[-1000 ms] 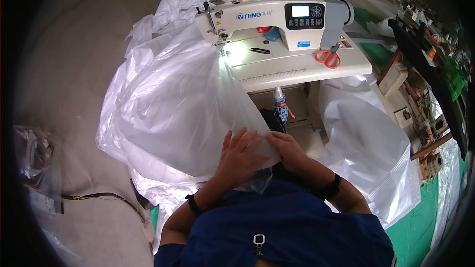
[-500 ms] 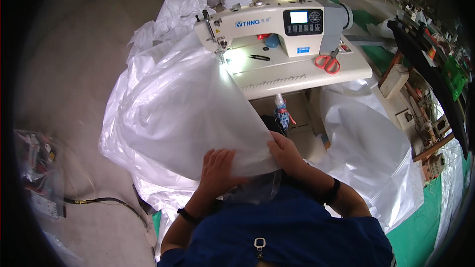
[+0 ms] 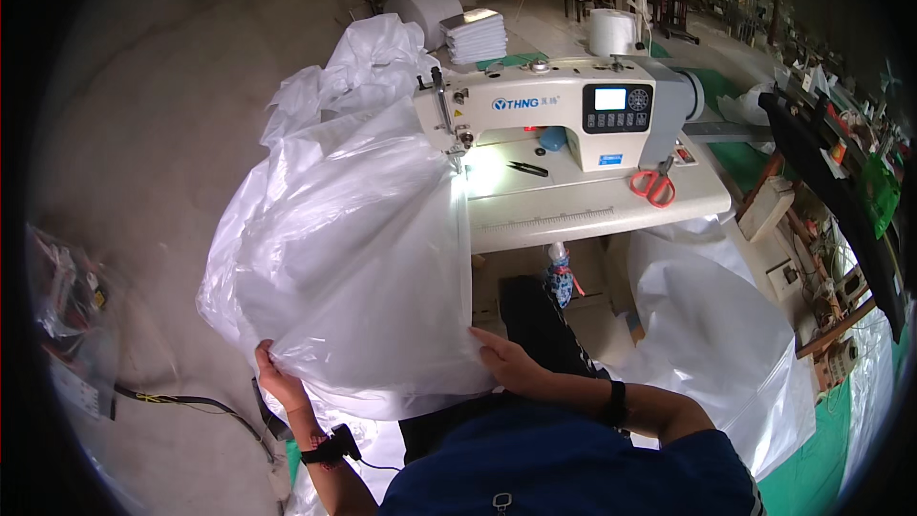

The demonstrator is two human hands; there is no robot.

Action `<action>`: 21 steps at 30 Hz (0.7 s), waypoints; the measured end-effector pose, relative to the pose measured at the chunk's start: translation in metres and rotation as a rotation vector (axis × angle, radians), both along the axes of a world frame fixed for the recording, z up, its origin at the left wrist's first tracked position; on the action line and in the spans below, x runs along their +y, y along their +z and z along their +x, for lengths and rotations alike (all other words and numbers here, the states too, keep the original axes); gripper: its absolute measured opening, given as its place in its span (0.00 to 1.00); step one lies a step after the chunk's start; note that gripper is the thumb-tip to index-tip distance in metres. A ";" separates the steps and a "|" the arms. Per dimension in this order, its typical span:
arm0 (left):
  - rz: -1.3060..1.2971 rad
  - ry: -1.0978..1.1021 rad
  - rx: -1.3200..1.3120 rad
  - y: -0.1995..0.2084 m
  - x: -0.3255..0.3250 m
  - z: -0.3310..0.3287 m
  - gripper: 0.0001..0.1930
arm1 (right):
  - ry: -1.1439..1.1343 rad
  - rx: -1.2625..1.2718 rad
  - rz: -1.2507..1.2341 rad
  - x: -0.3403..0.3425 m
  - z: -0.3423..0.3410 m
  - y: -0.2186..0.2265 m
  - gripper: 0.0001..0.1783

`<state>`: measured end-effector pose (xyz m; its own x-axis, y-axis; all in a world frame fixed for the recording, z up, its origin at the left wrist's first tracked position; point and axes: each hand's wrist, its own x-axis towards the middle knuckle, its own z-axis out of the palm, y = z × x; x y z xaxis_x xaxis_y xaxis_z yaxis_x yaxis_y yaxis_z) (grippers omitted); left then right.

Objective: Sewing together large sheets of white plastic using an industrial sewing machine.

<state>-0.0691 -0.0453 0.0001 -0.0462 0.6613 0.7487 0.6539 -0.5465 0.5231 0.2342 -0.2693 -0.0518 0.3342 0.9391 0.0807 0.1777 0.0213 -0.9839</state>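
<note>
A large translucent white plastic sheet (image 3: 353, 268) hangs from the sewing machine (image 3: 535, 105) down over my lap. Its right edge runs up beneath the lit needle area. At the sheet's lower left edge, my left hand (image 3: 279, 377) is closed on the plastic. My right hand (image 3: 511, 363) pinches the right edge, well below the machine bed, with some fingers hidden. Between my hands the plastic is spread fairly flat. On the machine bed lie black thread snips (image 3: 527, 169) and red-handled scissors (image 3: 653, 185).
More white plastic (image 3: 712, 315) drapes at the right, beside green sheeting (image 3: 817, 444). Folded white stacks (image 3: 475, 36) and a large roll (image 3: 425, 14) stand behind the machine. A dark cable (image 3: 205, 388) crosses the floor at left. A cloth-wrapped bottle (image 3: 561, 277) hangs under the table.
My left hand has moved left and down to the sheet's left side, spreading it. The right hand has moved left and lower along the edge. My view has tilted up.
</note>
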 end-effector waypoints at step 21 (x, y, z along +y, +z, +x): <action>-0.079 -0.150 0.151 0.000 0.135 0.077 0.34 | -0.213 -0.461 -0.119 0.092 0.057 0.014 0.27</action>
<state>0.0084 0.0892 -0.0003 0.1657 0.7092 0.6853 0.6421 -0.6050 0.4708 0.2909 -0.1776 -0.0374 0.4740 0.8656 0.1613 0.5809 -0.1697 -0.7961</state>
